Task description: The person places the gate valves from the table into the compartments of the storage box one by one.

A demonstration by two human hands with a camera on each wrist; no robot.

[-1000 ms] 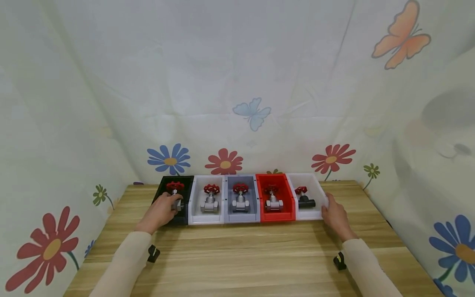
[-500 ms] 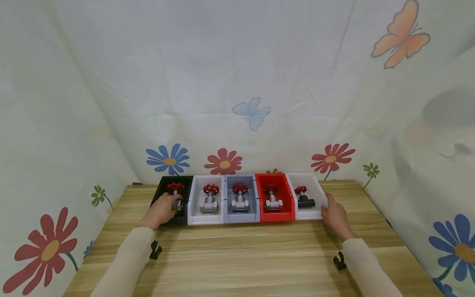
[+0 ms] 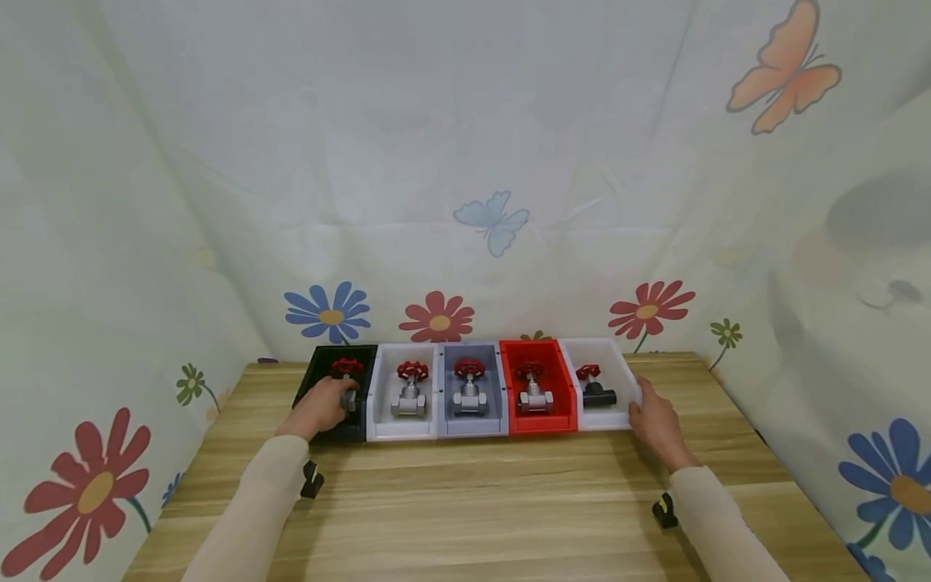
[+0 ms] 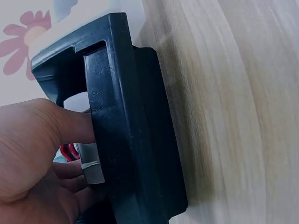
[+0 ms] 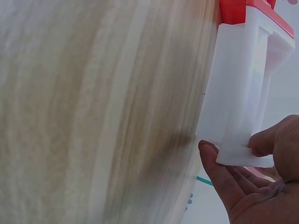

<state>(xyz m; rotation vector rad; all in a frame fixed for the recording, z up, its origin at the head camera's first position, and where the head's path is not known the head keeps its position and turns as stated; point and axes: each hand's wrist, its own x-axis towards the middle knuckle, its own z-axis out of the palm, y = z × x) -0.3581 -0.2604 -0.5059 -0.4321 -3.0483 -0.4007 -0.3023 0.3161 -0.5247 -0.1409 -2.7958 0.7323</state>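
Note:
My left hand (image 3: 325, 404) reaches into the black bin (image 3: 316, 368) at the left end of a row. It grips a silver valve (image 4: 93, 163) with a red handwheel (image 3: 347, 366); thumb and fingers lie round the metal body, partly hiding it. At the row's other end my right hand (image 3: 658, 420) pinches the side wall of a white bin (image 5: 233, 93), thumb inside and fingers outside. In that bin lies a black valve (image 3: 599, 394) with a small red handwheel.
Between them stand a white bin (image 3: 378, 424), a grey bin (image 3: 449, 364) and a red bin (image 3: 567, 412), each with a silver valve inside. The row sits at the back of a wooden table (image 3: 480, 501), before a flower-print curtain (image 3: 364, 162).
My left hand has shifted slightly to the right inside the black bin, and the valve in it has turned a little. The right hand keeps its hold on the white bin.

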